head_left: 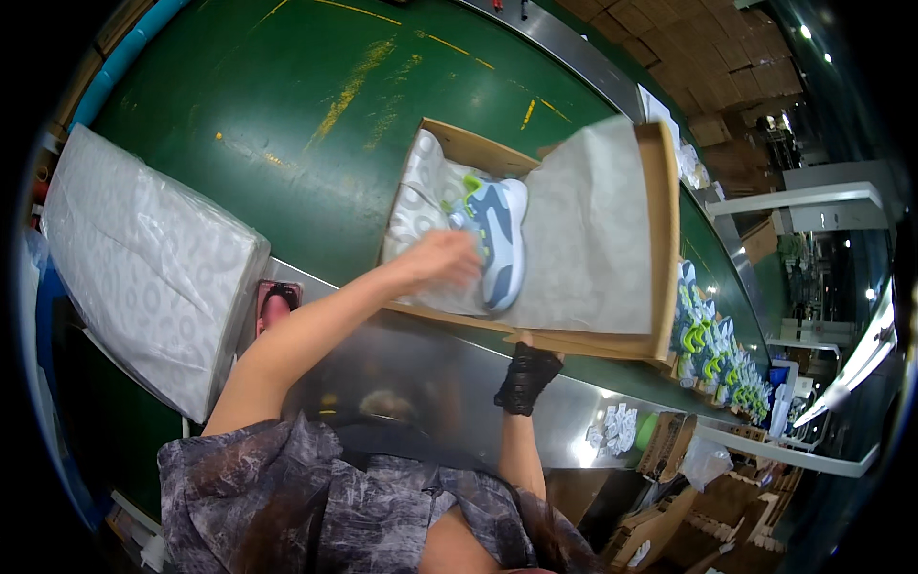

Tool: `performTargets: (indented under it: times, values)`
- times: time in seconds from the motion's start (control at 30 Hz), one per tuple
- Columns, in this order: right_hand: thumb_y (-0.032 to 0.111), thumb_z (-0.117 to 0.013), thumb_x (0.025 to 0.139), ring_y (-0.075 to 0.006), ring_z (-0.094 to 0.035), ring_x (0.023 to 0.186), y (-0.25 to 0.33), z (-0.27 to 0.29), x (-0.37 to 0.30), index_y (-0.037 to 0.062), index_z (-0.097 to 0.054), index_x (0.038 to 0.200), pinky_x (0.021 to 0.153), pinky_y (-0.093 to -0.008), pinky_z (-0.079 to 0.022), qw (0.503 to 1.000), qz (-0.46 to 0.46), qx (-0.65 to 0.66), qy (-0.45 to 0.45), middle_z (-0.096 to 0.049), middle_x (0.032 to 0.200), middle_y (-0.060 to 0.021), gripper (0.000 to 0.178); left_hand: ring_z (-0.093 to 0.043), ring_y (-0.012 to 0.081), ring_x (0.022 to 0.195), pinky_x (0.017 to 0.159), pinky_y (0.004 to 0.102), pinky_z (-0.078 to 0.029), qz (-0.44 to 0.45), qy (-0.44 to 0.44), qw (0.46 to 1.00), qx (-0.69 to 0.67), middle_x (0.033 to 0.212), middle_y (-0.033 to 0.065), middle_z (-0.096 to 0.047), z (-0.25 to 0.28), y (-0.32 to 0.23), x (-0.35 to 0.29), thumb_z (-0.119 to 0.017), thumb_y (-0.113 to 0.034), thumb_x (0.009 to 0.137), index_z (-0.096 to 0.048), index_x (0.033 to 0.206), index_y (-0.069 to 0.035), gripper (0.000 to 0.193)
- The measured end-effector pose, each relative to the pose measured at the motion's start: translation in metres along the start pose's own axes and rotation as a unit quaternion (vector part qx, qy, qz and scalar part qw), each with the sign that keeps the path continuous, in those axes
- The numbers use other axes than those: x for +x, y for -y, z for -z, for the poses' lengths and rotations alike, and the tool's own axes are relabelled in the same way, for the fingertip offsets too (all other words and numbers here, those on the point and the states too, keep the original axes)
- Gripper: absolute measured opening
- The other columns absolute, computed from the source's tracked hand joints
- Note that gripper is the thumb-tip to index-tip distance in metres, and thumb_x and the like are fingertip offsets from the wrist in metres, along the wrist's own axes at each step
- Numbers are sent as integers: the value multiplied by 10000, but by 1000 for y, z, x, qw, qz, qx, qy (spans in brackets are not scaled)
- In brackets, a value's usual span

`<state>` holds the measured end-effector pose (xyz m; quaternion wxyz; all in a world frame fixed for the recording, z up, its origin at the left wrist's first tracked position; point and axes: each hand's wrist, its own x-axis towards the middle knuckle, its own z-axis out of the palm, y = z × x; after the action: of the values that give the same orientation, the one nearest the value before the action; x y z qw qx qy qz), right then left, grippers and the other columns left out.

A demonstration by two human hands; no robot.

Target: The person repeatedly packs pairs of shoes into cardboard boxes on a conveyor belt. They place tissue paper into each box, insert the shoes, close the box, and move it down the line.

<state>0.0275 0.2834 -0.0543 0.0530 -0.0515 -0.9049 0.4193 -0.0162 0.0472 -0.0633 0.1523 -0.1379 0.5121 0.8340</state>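
Note:
A shoe box (467, 145) stands with its lid (663, 239) swung out to the right, on the green surface in front of me. Patterned tissue paper (588, 230) lines the box and covers the inside of the lid. One blue and white sneaker (497, 239) with lime-green details lies on the tissue. My left hand (445, 260) hovers over the sneaker's left side, its fingers smeared by motion. At the near edge of the box, by the lid's fold, my right hand (532, 368) in a black fingerless wrap grips the cardboard; its fingers are partly hidden.
A plastic-wrapped stack of patterned tissue (153, 258) stands at left, near a pink item (277, 304). A metal ledge (411, 373) runs along my side. Several sneakers (712, 349) line the surface at right, above small white labels (615, 430) and cardboard pieces (660, 521).

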Motion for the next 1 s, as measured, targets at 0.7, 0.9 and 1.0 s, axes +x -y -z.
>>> performTargets:
  times: [0.7, 0.9, 1.0]
  values:
    - [-32, -493, 607, -380, -558, 882, 93, 21, -8, 32, -527, 1120, 745, -398, -472, 879, 385, -264, 96, -526, 1090, -243, 519, -588, 198, 684, 593, 321, -465, 33, -150, 971, 184, 818, 133, -614, 59, -54, -14, -424, -468, 838, -546, 982, 56, 557]
    - [286, -712, 588, -330, -496, 918, 61, 33, -64, 126, -491, 1186, 753, -395, -434, 865, 350, -327, 153, -425, 1226, -177, 658, -585, 300, 900, 772, 368, -441, -92, -186, 949, 238, 935, 232, -596, -9, 26, -41, -459, -422, 845, -512, 1039, 74, 536]
    - [330, -714, 581, -266, -480, 833, 55, 24, -75, 140, -504, 1182, 707, -361, -412, 867, 401, -263, 132, -440, 1231, -119, 664, -577, 296, 900, 778, 361, -435, -146, -231, 927, 256, 947, 218, -589, -35, 61, -55, -453, -363, 866, -515, 1034, 60, 460]
